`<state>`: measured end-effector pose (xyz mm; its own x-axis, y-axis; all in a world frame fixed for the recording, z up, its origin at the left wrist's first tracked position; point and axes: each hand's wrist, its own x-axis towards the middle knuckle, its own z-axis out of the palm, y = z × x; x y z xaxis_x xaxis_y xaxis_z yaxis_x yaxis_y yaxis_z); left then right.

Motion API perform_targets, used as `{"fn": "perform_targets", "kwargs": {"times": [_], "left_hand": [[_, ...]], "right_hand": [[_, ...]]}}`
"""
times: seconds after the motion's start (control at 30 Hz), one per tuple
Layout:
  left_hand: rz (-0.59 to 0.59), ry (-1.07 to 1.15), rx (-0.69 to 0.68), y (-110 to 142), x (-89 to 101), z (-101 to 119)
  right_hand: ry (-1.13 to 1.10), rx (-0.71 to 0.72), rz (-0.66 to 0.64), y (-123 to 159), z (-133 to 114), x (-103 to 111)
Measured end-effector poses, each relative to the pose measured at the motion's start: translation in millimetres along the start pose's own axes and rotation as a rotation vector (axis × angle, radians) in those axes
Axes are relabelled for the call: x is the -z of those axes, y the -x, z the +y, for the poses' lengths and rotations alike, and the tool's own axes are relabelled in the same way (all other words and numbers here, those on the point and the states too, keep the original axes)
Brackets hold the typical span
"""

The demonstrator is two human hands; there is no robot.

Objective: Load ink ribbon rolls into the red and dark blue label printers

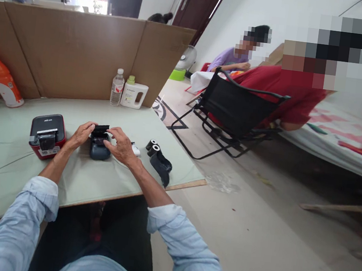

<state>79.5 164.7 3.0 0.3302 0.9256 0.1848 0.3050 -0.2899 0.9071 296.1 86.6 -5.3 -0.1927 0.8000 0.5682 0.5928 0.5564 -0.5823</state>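
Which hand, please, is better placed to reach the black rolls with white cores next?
Right, I think: the right hand is nearer the rolls; the left hand is beyond the dark plastic device.

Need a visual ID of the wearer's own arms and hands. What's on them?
Both arms: light blue sleeves, faintly patterned, rolled to about the elbow with paler turned-back cuffs. Forearms bare. Left hand and right hand: bare, no gloves; rings can't be judged.

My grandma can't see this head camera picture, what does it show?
Two hands, left and right, hold the raised lid of a small dark device on a green-covered table. A red and black machine sits left, black rolls right.
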Motion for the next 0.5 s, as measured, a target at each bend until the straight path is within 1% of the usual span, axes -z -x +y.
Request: {"fn": "perform_targets", "kwargs": {"times": [0.1,0.2,0.37,0.43,0.5], "left_hand": [[0.006,0.006,0.005,1,0.4,3],[0.008,0.008,0.014,0,0.3,4],[0.018,0.002,0.025,-1,-1.1,3],[0.021,-0.003,0.023,0,-1.7,4],[0.024,-0.01,0.017,0,-2.2,5]], "right_hand": [[0.063,0.076,-0.089,2,-4,-4],[0.143,0.065,-0.146,0,-6,-8],[0.232,-0.029,-0.167,-10,-9,-10],[0.218,-0.041,-0.158,-14,-11,-10],[0.157,-0.038,-0.107,-18,-13,-8]]}}
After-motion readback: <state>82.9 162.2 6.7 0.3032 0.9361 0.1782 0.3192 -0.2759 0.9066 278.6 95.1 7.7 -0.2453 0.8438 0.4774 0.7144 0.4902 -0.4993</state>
